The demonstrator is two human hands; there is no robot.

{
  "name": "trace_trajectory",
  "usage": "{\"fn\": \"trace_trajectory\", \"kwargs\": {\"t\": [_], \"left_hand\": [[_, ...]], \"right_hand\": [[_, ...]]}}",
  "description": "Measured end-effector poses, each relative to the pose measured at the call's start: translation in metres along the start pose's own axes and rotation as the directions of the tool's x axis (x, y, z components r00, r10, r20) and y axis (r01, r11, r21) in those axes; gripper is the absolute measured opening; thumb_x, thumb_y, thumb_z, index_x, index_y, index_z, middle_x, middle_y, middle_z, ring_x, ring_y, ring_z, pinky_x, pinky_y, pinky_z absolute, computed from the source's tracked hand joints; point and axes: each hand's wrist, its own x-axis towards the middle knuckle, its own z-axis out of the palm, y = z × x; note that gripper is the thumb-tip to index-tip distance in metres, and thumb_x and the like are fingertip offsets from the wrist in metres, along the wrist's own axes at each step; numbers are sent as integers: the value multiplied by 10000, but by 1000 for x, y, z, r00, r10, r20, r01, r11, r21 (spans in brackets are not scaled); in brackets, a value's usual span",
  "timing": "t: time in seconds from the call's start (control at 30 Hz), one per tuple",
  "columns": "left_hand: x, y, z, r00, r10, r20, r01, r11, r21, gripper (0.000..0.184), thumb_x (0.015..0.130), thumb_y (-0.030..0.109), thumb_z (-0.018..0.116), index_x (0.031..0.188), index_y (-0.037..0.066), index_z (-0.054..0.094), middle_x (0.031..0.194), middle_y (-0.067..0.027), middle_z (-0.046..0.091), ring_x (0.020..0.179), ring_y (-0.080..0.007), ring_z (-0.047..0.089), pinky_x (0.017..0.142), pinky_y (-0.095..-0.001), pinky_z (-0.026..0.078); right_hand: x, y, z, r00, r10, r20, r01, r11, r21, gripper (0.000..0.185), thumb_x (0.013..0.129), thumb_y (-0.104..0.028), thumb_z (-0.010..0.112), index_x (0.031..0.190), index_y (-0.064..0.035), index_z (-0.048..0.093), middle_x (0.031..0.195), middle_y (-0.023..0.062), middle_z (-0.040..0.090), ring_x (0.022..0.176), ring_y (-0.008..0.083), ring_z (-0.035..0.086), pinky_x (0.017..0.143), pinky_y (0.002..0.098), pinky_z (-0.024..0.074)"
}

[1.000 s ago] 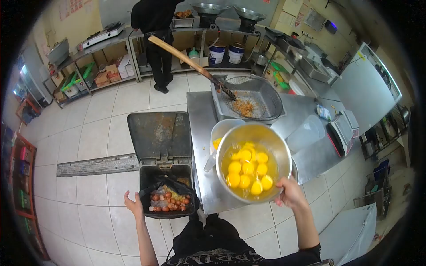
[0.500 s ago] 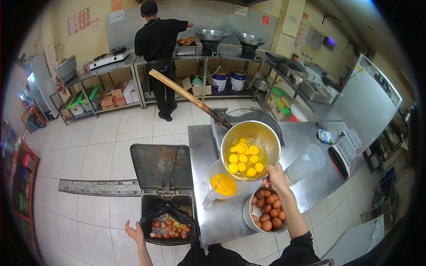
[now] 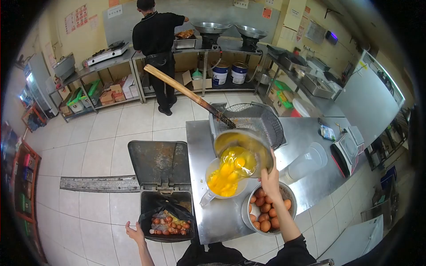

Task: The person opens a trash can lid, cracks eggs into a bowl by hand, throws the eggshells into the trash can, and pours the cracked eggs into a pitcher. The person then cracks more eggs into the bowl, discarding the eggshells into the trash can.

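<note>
My right hand [image 3: 269, 179] grips the rim of a metal bowl [image 3: 264, 148], which is tilted to the left. Egg yolks and whites [image 3: 228, 173] run from it into a clear plastic jug [image 3: 207, 195] on the steel table. Under my right forearm a metal pot [image 3: 246, 218] holds several brown eggs [image 3: 265, 225]. My left hand [image 3: 136, 232] is empty with fingers apart, beside the left edge of a black bin [image 3: 144, 201] that holds eggshells [image 3: 167, 225].
A grey tray [image 3: 266, 117] with a wire strainer and a long wooden handle [image 3: 177, 86] lies at the table's back. A clear container [image 3: 308, 162] and a scale [image 3: 347, 150] stand right. A person [image 3: 157, 40] stands by the back counter.
The metal bowl has moved over the jug and tipped left, and its eggs now pour out. The jug's contents have risen. My left hand has stayed beside the bin.
</note>
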Motion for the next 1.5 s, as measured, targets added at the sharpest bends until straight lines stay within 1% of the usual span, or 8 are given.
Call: {"fn": "trace_trajectory", "kwargs": {"t": [0.3, 0.43, 0.47, 0.6, 0.93, 1.07, 1.17, 1.5], "left_hand": [[-26, 52, 15, 972, 217, 90, -206, 972, -112, 502, 810, 190, 656, 1240, 31, 451, 1227, -229, 454, 1157, -371, 409, 991, -438, 322], [-51, 100, 15, 946, 296, 129, -259, 934, -245, 467, 845, 184, 633, 1246, 24, 457, 1249, -194, 461, 1186, -331, 414, 1016, -410, 313], [-56, 110, 14, 948, 287, 137, -250, 939, -236, 467, 845, 184, 633, 1246, 24, 457, 1249, -194, 461, 1186, -331, 414, 1016, -410, 313], [-86, 160, -16, 870, 352, 344, -130, 838, -529, 407, 900, 138, 568, 1269, 8, 454, 1291, -149, 476, 1218, -254, 429, 1027, -358, 327], [-158, 207, -103, 470, 489, 735, -74, 851, -520, 261, 908, 96, 455, 1164, 51, 483, 921, -26, 515, 851, -84, 450, 751, -232, 377], [-163, 167, -82, 579, 472, 665, -297, 881, -368, 186, 883, 59, 402, 1022, 19, 519, 883, -42, 526, 790, -96, 474, 721, -230, 400], [-177, 150, -54, 541, 207, 815, -31, 973, -227, 236, 859, 94, 414, 1042, -16, 515, 890, -115, 562, 841, -181, 558, 733, -315, 451], [-194, 114, 27, 644, 469, 605, -273, 879, -391, 169, 856, 112, 416, 929, -20, 494, 718, -103, 525, 593, -164, 521, 595, -303, 447]], "right_hand": [[-43, 62, 44, 845, -533, -37, 524, 840, -142, 648, 804, 33, 456, 1408, -28, 230, 1149, 262, 548, 1039, 406, 562, 897, 411, 443], [-31, 75, 43, 818, -414, -399, 293, 897, -331, 312, 852, -80, 419, 1131, 45, 478, 898, 141, 612, 702, 256, 615, 621, 395, 491], [-25, 72, 30, 965, 85, -247, -21, 968, 251, 201, 857, -106, 417, 996, 20, 488, 829, 113, 580, 623, 212, 563, 553, 364, 452], [-36, 29, -14, 729, 383, 568, -570, -120, 813, 118, 850, -148, 448, 805, -40, 464, 687, 28, 496, 394, 123, 364, 353, 272, 284], [-197, 20, -5, 449, 463, 765, -842, 507, 187, 267, 866, -223, 555, 969, 23, 544, 630, 44, 544, 392, 99, 439, 333, 235, 313], [-166, 27, -30, 826, 247, 507, -262, 964, -42, 290, 837, -195, 655, 1052, -17, 577, 767, 68, 592, 643, 148, 564, 559, 287, 455], [-110, 73, -110, 915, -244, 321, 399, 664, -632, 230, 724, -21, 625, 943, -85, 653, 1064, 113, 612, 998, 291, 553, 855, 398, 429], [-45, 116, -141, 470, 267, 841, 701, 465, -540, 352, 664, -157, 722, 994, -175, 602, 1064, 122, 496, 993, 297, 542, 875, 403, 437]]}}
